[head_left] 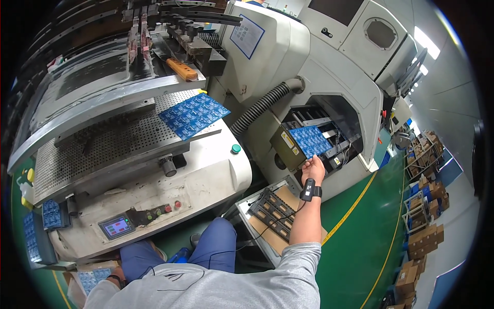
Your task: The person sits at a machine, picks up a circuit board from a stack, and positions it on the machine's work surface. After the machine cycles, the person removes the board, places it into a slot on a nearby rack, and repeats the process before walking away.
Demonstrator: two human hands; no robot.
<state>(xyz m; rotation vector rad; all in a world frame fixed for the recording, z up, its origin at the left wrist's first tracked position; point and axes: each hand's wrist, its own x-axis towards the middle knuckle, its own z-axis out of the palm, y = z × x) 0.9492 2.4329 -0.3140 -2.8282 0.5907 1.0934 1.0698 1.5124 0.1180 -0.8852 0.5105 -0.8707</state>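
Blue circuit board [311,141] lies at the mouth of the pale machine [342,72], edge pinched in the right hand [313,170], and might jam if fed crooked, while the left hand's [119,271] grip is too hidden to tell.

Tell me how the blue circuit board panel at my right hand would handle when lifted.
The blue circuit board panel is probably stiff, since it looks flat without sagging. It's likely light for its size, looking thin. It may tilt if lifted there, as your right hand is at just one edge.

L head fisheye cam, downward view
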